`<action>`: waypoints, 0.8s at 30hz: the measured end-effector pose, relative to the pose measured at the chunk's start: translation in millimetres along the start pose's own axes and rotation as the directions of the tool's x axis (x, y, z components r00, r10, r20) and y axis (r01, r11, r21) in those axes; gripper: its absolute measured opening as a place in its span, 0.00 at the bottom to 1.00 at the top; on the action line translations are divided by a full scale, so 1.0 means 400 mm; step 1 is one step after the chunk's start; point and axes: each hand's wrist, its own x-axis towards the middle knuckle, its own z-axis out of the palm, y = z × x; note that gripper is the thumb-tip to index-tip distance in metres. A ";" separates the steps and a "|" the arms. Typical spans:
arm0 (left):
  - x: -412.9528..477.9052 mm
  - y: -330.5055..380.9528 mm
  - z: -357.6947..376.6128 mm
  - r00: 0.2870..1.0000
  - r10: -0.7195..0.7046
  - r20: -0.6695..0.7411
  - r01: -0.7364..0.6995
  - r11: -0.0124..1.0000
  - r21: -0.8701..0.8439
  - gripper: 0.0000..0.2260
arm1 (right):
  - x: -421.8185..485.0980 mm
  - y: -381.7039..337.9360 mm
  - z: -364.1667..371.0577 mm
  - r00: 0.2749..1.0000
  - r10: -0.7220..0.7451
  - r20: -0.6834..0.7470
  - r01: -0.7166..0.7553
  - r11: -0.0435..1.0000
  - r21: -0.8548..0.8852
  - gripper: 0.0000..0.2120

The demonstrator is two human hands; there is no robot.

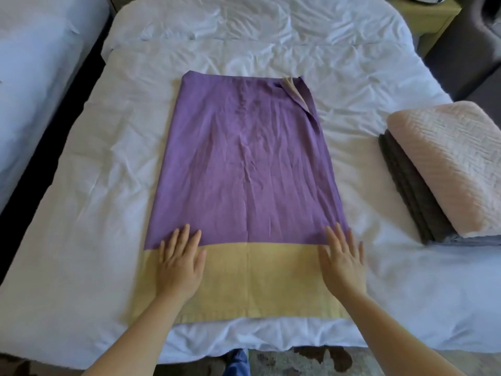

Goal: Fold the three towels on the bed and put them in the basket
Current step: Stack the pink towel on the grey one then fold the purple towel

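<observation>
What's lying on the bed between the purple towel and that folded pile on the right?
Nothing: in the head view, only bare, wrinkled white sheet separates the purple towel from the stack with the pink towel on top.

Views: one only, the head camera, so nothing is shared with a second view.
Position: above the near edge of the bed (pixel 271 50), at the person's head.
Direction: forward and down, along the bed's length.
Nearness: close; both forearms enter from the bottom edge.
Lens: wide-angle, bed edges bowed outward.
</observation>
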 end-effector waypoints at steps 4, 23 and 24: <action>0.187 0.052 -0.005 0.990 0.071 0.118 -0.079 0.995 0.058 0.32 | 0.160 -0.154 0.006 0.973 -0.190 0.130 0.175 0.977 0.120 0.28; 0.696 0.056 0.035 0.969 0.121 0.217 -0.153 0.979 0.138 0.30 | 0.602 -0.254 0.046 0.964 -0.201 0.175 0.210 0.977 -0.035 0.27; 0.724 0.058 0.048 0.968 0.131 0.216 -0.167 0.973 0.158 0.29 | 0.636 -0.252 0.054 0.960 -0.210 0.187 0.223 0.974 -0.047 0.28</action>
